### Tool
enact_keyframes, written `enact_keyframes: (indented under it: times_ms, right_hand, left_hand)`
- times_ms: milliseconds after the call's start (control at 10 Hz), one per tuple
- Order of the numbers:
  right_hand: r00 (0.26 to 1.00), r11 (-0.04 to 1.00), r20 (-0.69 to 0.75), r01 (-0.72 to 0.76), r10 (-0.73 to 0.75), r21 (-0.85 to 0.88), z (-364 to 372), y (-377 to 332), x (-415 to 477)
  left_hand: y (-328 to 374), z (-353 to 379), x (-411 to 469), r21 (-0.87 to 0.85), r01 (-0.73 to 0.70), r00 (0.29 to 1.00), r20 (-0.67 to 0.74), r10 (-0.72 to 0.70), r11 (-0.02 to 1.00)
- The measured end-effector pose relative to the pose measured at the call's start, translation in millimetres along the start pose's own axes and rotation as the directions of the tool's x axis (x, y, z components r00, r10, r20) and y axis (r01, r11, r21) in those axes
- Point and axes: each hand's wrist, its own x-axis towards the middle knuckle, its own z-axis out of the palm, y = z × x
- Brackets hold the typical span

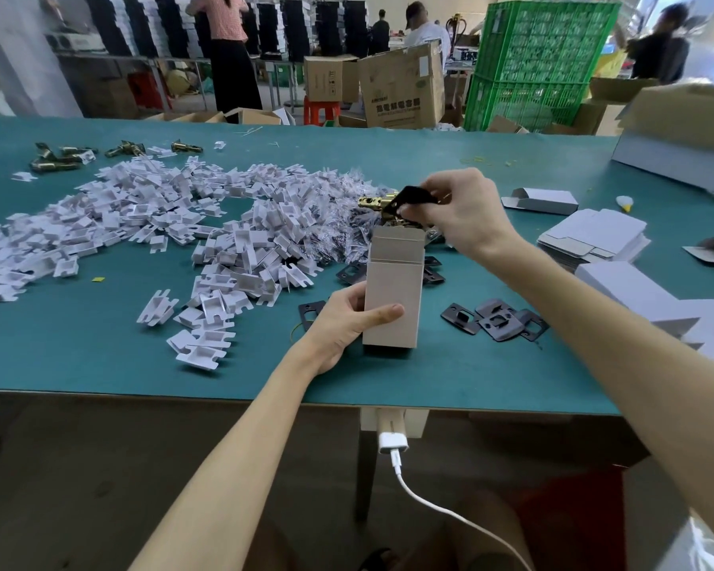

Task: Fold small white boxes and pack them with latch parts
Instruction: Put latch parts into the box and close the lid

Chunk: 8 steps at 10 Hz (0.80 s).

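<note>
A small white box point(393, 298) stands upright on the green table point(100, 356), its top flap open. My left hand point(343, 323) grips its lower left side, thumb across the front. Just above the open mouth, my right hand point(462, 212) pinches a black latch plate point(413, 197) together with a brass latch bolt point(378, 201). More black plates point(493, 321) lie right of the box. A wide heap of white plastic inserts point(174, 224) covers the table's left and middle. Several brass latches point(62, 156) lie at the far left.
Flat box blanks point(594, 236) are stacked to the right, with one folded box point(543, 199) behind them. A large grey carton point(685, 146) sits at the far right. Cardboard cartons, green crates point(541, 59) and people stand beyond the table. A white cable point(429, 504) hangs below the front edge.
</note>
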Motion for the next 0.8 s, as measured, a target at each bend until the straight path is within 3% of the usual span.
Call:
enact_keyframes:
  times_ms: [200, 300, 400, 800]
  right_hand:
    - [0.978, 0.966, 0.196, 0.114, -0.068, -0.230, 0, -2, -5]
    - [0.966, 0.945, 0.241, 0.165, -0.097, -0.283, 7, -3, -8]
    - [0.973, 0.936, 0.192, 0.184, -0.130, -0.299, 10, -5, -9]
    - [0.921, 0.912, 0.388, 0.146, 0.015, -0.382, 18, -4, -17]
  left_hand:
    - [1, 1, -2, -0.017, 0.001, 1.000, 0.009, -0.001, 1.000]
    - [2, 1, -3, -0.020, -0.001, 1.000, 0.006, 0.001, 1.000]
    - [3, 0, -4, -0.019, -0.003, 1.000, 0.012, 0.004, 1.000]
    - [3, 0, -4, -0.017, 0.013, 1.000, 0.013, -0.012, 1.000]
